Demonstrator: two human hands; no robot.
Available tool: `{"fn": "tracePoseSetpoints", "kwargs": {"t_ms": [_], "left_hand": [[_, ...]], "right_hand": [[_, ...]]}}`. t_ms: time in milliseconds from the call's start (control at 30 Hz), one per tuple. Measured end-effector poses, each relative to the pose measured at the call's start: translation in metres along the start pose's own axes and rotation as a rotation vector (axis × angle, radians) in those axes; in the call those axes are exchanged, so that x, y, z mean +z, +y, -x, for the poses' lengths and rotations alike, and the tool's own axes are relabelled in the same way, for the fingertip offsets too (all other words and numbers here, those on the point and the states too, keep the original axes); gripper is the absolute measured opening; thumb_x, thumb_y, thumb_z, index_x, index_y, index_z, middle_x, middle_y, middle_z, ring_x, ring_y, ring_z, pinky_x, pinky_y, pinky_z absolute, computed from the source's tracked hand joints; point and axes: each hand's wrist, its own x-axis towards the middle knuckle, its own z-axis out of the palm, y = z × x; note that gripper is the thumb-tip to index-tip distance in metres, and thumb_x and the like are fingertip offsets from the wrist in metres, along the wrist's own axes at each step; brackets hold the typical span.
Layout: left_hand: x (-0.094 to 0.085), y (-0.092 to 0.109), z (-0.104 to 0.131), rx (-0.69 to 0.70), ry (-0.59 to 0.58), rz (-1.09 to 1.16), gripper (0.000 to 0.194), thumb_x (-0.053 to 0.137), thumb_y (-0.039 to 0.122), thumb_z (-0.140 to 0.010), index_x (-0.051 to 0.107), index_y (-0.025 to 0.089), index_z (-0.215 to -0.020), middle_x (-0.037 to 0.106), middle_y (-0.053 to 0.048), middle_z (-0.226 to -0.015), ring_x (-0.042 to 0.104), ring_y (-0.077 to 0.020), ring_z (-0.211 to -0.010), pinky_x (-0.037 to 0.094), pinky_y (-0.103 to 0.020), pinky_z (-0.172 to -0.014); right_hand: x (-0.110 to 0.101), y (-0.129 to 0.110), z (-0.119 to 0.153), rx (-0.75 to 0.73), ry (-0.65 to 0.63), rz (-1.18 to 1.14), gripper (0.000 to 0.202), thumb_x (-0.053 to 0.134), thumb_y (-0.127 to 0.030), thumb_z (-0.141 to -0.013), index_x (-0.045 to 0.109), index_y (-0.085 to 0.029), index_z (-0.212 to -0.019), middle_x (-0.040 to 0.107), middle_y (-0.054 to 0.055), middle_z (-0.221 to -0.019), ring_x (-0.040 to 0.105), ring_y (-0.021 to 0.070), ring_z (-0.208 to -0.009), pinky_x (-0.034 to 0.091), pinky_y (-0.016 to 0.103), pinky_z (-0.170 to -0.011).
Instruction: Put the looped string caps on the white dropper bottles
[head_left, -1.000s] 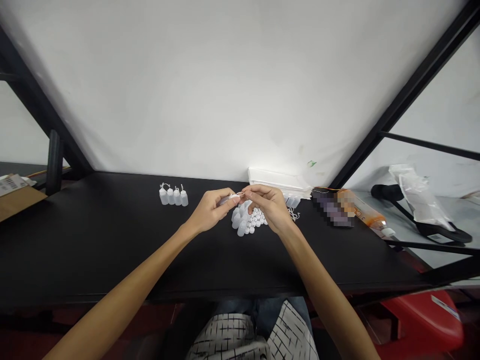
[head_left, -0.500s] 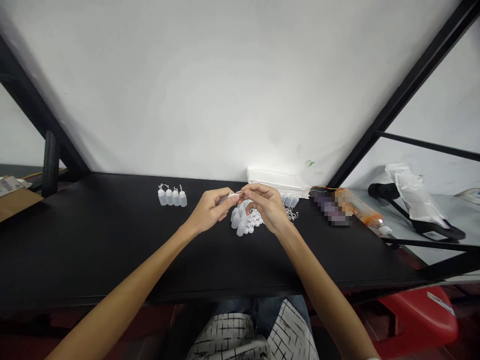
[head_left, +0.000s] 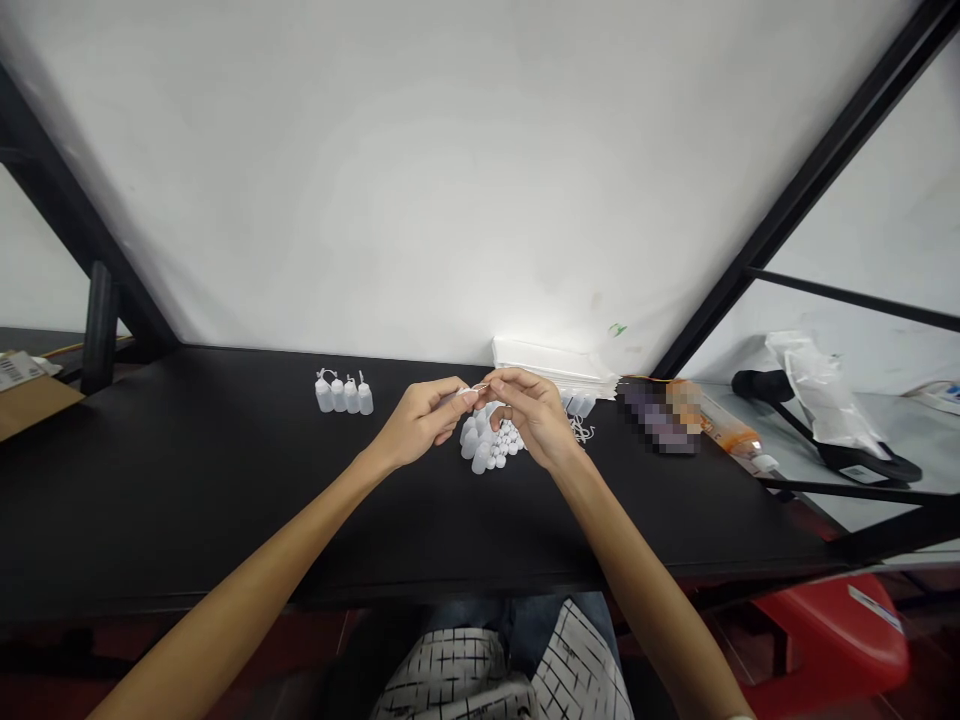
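White piece (head_left: 474,390): pinched mid-scene between our left hand (head_left: 424,415) and right hand (head_left: 532,408) — fingertips together (detail hidden).
Four bottles (head_left: 340,398), far left: capped, seemingly done.
Loose bottles (head_left: 481,459), caps (head_left: 510,439), centre-right: unfinished, we judge.

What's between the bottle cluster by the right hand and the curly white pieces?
Head view: small round white pieces beside the bottles, then the right hand in front, hiding part of the stretch before the curly white pieces.
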Motion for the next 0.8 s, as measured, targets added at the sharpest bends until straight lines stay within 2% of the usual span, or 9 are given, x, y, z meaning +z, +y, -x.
{"fn": "tracePoseSetpoints", "kwargs": {"t_ms": [500,800], "left_hand": [[0.0028,-0.0020,-0.0003,-0.036,-0.009,0.085,0.032,0.053,0.041,-0.094,0.054,0.015,-0.076,0.028,0.007,-0.054,0.029,-0.0062,-0.046,0.035,-0.019,-0.041],[0.0024,-0.0029,-0.0012,-0.039,-0.014,0.067,0.033,0.052,0.043,-0.094,0.054,0.016,-0.076,0.030,0.007,-0.054,0.029,-0.0065,-0.046,0.036,-0.020,-0.042]], "right_hand": [[-0.0013,-0.0007,0.0005,-0.014,-0.033,0.017,0.012,0.072,-0.030,-0.080,0.069,-0.018,-0.084,0.068,0.003,-0.075,0.065,0.0155,-0.071,0.048,0.022,-0.050],[-0.0033,0.0001,0.0000,-0.032,-0.042,0.062,0.013,0.071,-0.031,-0.082,0.069,-0.018,-0.085,0.067,0.003,-0.076,0.065,0.0156,-0.072,0.046,0.021,-0.049]]}}
